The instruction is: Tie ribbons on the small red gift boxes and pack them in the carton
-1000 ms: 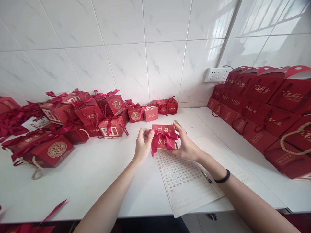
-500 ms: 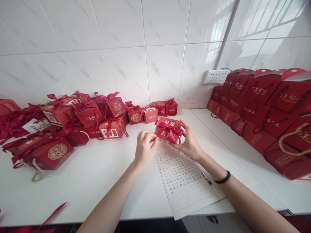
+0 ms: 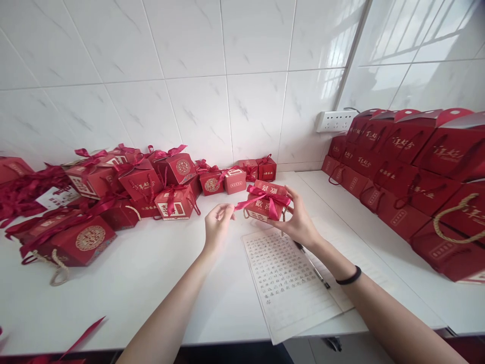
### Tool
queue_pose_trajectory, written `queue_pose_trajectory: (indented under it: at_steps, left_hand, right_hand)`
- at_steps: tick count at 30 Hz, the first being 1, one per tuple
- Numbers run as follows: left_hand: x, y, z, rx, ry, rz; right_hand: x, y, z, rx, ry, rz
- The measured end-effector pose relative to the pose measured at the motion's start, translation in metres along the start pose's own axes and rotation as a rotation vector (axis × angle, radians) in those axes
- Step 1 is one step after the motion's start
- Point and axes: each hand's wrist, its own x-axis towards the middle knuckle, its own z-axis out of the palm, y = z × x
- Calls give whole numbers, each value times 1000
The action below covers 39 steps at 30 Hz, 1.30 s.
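A small red gift box [image 3: 261,208] with gold characters hangs tilted above the notebook, in the grip of my right hand [image 3: 301,217], whose thumb and fingers hold its right side. Around the box runs a dark pink satin ribbon [image 3: 268,196], tied in a bow on top. My left hand [image 3: 220,222] is closed in a pinch on the ribbon's left tail, which stretches taut from the bow. Below lies an open notebook [image 3: 284,298] with handwritten lines, and a pen [image 3: 317,272] rests on it.
Several ribboned red boxes [image 3: 91,237] crowd the left side of the white table [image 3: 151,298]. Stacked red boxes [image 3: 409,172] line the right, by a power strip [image 3: 335,121] on the tiled wall. A loose ribbon [image 3: 85,333] lies at the front left.
My left hand has moved left and slightly down, drawing the ribbon tail out straight. The box in my right hand has shifted slightly right and turned a little.
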Motion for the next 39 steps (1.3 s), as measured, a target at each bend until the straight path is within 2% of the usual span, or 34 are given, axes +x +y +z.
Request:
queue_pose_trajectory:
  at_steps: [17, 19, 23, 25, 30, 34, 39]
  left_hand:
    - [1, 0, 0, 58, -24, 43]
    - [2, -1, 0, 58, -16, -11]
    - [5, -6, -3, 54, 39, -220]
    - [7, -9, -5, 44, 84, -246]
    - [6, -5, -6, 18, 139, -98]
    - [-2, 3, 1, 127, 35, 31]
    - [-7, 2, 5, 156, -45, 54]
  right_hand:
    - [1, 4, -1, 21, 15, 44]
    - [1, 3, -1, 8, 25, 29]
    - [0, 2, -2, -17, 26, -33]
    - [0, 1, -2, -21, 2, -74]
    - [-2, -4, -2, -3, -122, -159]
    - [-4, -8, -1, 14, -165, -176]
    - [-4, -8, 0, 32, -179, -161]
